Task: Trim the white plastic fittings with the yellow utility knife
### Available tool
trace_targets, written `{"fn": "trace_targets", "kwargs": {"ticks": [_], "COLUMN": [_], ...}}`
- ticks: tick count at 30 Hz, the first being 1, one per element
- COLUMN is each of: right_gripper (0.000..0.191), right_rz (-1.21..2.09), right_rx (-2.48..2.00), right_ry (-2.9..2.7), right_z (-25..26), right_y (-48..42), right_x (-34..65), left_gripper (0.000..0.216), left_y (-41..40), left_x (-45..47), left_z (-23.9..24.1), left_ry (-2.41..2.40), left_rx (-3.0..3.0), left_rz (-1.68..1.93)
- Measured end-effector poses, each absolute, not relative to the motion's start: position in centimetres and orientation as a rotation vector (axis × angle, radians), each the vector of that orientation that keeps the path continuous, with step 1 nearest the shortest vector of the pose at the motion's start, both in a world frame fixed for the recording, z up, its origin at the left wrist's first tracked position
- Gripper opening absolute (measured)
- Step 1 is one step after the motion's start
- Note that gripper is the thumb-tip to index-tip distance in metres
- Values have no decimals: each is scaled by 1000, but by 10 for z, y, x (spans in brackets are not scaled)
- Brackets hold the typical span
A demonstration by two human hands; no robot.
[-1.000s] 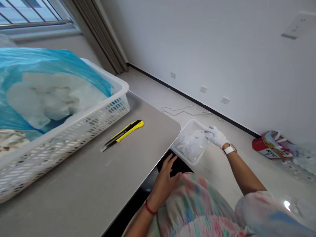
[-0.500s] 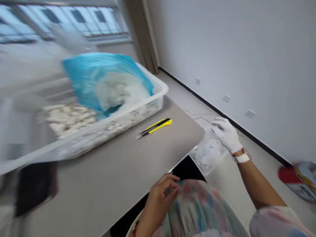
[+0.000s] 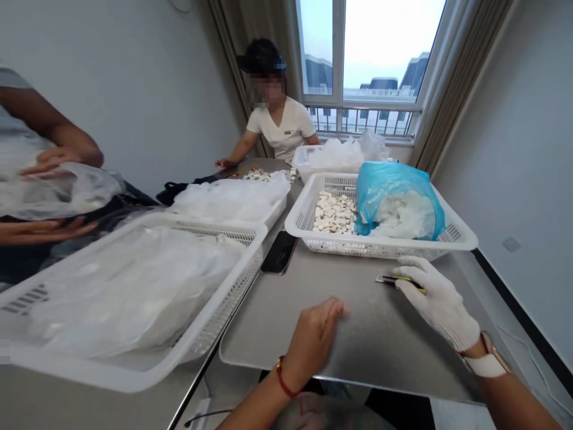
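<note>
My right hand (image 3: 436, 298), in a white knit glove, is at the right of the grey table (image 3: 353, 352), its fingers closed around a yellow and black utility knife (image 3: 403, 280). The knife's blade end points left, low over the tabletop. My left hand (image 3: 316, 334) is bare, with a red cord at the wrist. It hovers above the table's near edge, its fingers curled together, and nothing shows in them. Beyond the knife stands a white plastic basket (image 3: 340, 245) with small white pieces (image 3: 333, 212) and a blue plastic bag (image 3: 389, 176) inside.
A large white basket (image 3: 179, 364) holding clear plastic bags is on the left, with another bag-filled basket (image 3: 277, 209) behind it. A dark phone (image 3: 278, 254) lies between the baskets. One co-worker (image 3: 284, 128) sits at the far end; another person's hands (image 3: 54, 161) handle clear plastic at left.
The view has swung left to the table. My right hand has come up from the plastic tub beside the table and taken hold of the utility knife. My left hand has moved over the tabletop.
</note>
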State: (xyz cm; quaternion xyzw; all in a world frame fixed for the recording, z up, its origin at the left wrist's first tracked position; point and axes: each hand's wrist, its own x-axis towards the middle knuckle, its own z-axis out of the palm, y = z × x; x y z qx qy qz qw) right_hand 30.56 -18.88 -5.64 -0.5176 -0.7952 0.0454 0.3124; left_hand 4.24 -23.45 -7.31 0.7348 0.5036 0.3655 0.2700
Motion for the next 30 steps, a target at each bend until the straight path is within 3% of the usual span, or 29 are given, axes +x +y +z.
{"fn": "trace_targets", "kwargs": {"ticks": [4,6,8,11,16,23,30], "right_gripper": [19,19,19,18,18,18,18], "right_rz": [63,28,-23,-91,-84,-137,-149], "right_rx": [-1232,-1210,-1208,-1215,-1180,-1172,-1141], "right_ry": [-2122,-2124,-2132,-2172,-2209,-2205,-2187], "right_z": [-62,-71,-82,-97,-104,-99,-100], "right_y": [-160,-155,-156,-159,-159,-157,-159], "right_x": [284,281,283,288,290,290,287], "left_gripper": [42,42,31,26,18,32,33], "left_y": [-184,-146,-102,-35,31,56,54], "left_x": [21,17,20,36,61,61,65], "left_z": [-36,-14,4,14,-6,-30,-26], "left_ry": [1553,1593,1667,1804,1786,1683,1656], "left_rx": [2017,2147,2346,2503,2443,2388,2355], "left_rz": [1360,1376,1056,278,-159,-390,-182]}}
